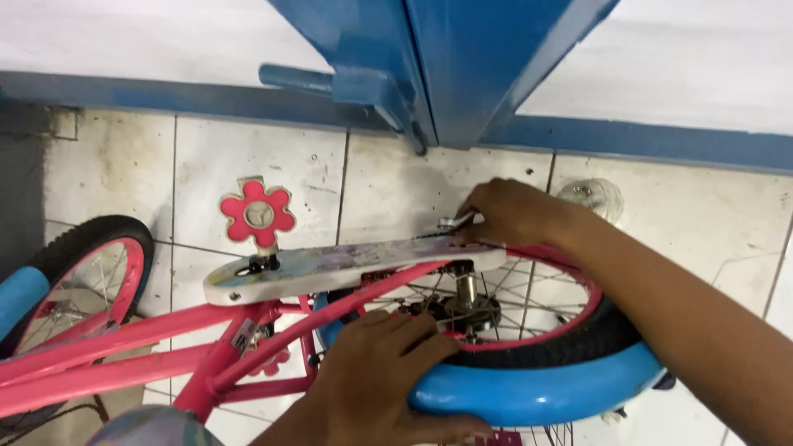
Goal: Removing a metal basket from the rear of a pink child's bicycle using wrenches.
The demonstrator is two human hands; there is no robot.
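Two hands: right hand (510, 213) grips a wrench (457, 221); left hand (376, 372) lies open on the wheel (537, 388).

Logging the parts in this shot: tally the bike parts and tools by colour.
Pink: 3, frame, flower pedal, rear rim
Blue: 1, rear mudguard
White: 1, chain guard
Silver: 1, wrench in right hand
Total: 6

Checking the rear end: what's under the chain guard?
Under the chain guard: pink frame tubes, rear hub and axle, spokes. Chain mostly hidden. Left hand rests on the tyre; right hand holds a wrench.
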